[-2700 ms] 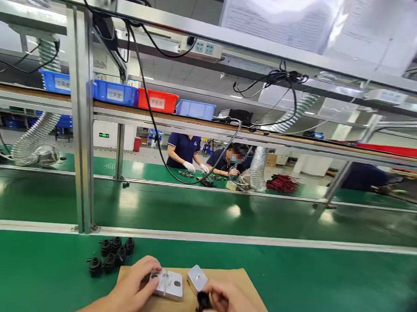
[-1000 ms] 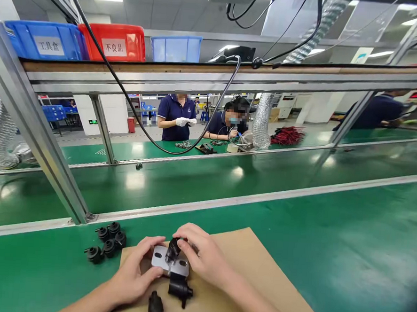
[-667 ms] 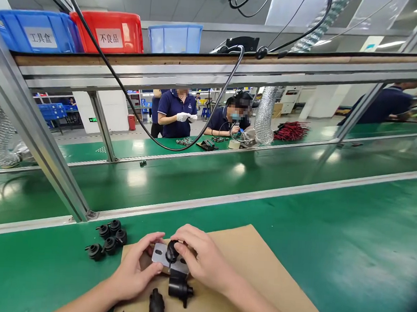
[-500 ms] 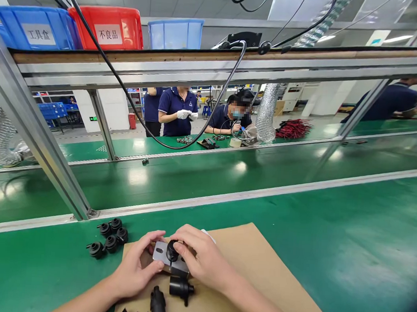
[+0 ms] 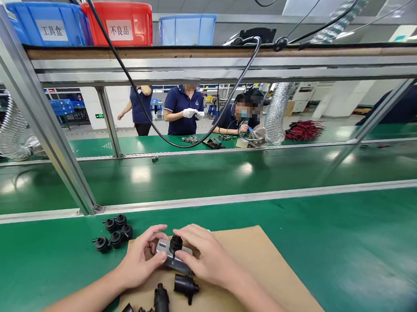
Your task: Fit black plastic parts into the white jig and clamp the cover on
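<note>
My left hand (image 5: 139, 261) grips the left end of a silver metal block (image 5: 179, 264) with a slotted top plate, thumb in front and fingers behind. A small black plastic fitting (image 5: 176, 242) with a round ribbed top stands upright in the block. Curled around its right side is my right hand (image 5: 207, 257), thumb at the front near its base and fingertips behind. Just in front lies a black cylindrical housing (image 5: 185, 284) with a side spout. Closer to me are several more black housings (image 5: 162, 303), partly cut off by the lower edge.
Brown cardboard (image 5: 258, 267) lies under the work on the green bench (image 5: 330, 239). Several black fittings (image 5: 117, 237) sit in a group to the left. A metal post (image 5: 55, 118) rises at left. People work across the bench beneath a shelf with blue and red bins (image 5: 119, 26).
My right thumb and fingers have slid off the fitting's top to its side, so its round top shows. The view has shifted slightly. A person behind has moved left.
</note>
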The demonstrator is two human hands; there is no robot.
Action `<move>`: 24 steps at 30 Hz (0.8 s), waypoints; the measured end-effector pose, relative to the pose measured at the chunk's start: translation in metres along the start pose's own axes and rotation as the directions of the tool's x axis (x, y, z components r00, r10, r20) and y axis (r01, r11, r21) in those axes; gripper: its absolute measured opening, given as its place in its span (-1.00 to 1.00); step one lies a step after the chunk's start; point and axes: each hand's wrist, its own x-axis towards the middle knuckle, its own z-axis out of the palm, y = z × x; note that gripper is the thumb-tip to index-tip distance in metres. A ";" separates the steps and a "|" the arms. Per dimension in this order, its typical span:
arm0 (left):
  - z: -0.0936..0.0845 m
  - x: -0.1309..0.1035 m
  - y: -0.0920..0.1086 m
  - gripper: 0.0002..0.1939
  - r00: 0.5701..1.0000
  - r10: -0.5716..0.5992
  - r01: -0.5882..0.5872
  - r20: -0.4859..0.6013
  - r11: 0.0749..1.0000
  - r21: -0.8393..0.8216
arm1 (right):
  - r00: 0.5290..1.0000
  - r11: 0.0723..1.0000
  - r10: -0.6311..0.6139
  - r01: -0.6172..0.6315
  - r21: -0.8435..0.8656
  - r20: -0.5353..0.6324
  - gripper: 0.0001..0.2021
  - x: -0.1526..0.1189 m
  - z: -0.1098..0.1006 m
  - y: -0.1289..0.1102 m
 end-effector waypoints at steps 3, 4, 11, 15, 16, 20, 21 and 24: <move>0.000 0.000 0.000 -0.34 1.000 0.001 0.000 -0.009 1.000 0.013 | 1.000 1.000 0.011 -0.010 -0.026 0.027 -0.52 0.000 -0.008 -0.003; 0.000 0.000 0.000 -0.34 1.000 0.003 -0.002 -0.012 1.000 0.015 | 0.998 0.999 0.037 -0.035 -0.039 0.049 -0.43 -0.001 -0.015 -0.003; 0.001 -0.001 -0.003 -0.36 0.999 -0.040 0.038 0.006 0.982 0.183 | 0.880 0.833 0.466 -0.403 -0.380 0.088 -0.51 -0.020 -0.067 0.015; 0.001 -0.001 -0.002 -0.30 0.997 -0.076 0.072 0.000 0.946 0.316 | 0.878 0.831 0.470 -0.405 -0.382 0.093 -0.55 -0.019 -0.063 0.018; 0.001 -0.001 -0.001 -0.30 0.997 -0.074 0.070 0.000 0.945 0.318 | 0.885 0.835 0.458 -0.399 -0.379 0.079 -0.52 -0.017 -0.061 0.016; 0.000 -0.001 -0.001 -0.32 0.998 -0.064 0.057 0.012 0.943 0.328 | 0.936 0.891 0.353 -0.343 -0.299 -0.022 -0.62 -0.005 -0.053 -0.001; 0.000 -0.001 -0.002 -0.32 0.998 -0.053 0.045 0.016 0.945 0.324 | 0.956 0.927 0.289 -0.291 -0.239 -0.041 -0.68 -0.002 -0.051 -0.006; 0.000 -0.001 -0.006 -0.32 0.999 -0.017 0.005 0.034 0.951 0.308 | 0.998 0.997 0.038 -0.041 -0.072 -0.045 -0.67 0.002 -0.039 -0.021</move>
